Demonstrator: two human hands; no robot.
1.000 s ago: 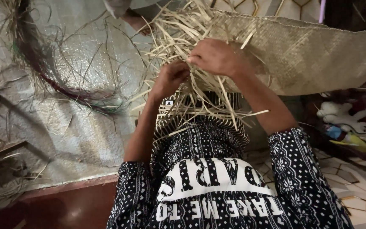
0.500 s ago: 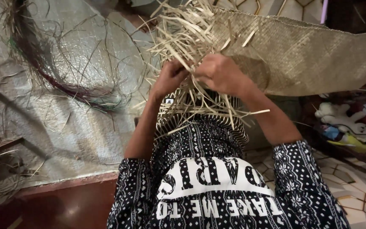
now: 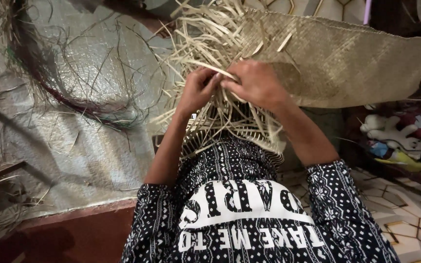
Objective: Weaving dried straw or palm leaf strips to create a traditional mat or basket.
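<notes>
A tan woven mat (image 3: 347,63) of flat straw-coloured strips lies in front of me, finished on the right and ending in a tangle of loose strips (image 3: 200,34) on the left. My left hand (image 3: 198,90) and my right hand (image 3: 257,85) meet at the unfinished edge, fingertips together pinching the same pale strips. More loose strip ends (image 3: 239,131) hang below my hands over my lap. I wear a black and white patterned garment (image 3: 249,214).
A grey woven sheet (image 3: 74,146) covers the floor at left, with a curved bundle of dark fibres (image 3: 49,92) on it and dry scraps (image 3: 1,204) at the lower left. Soft toys (image 3: 395,136) lie at right on a patterned tile floor (image 3: 405,224).
My right hand has moved down and left from the upper strips and now meets my left hand at the mat's loose edge. The view has shifted a little.
</notes>
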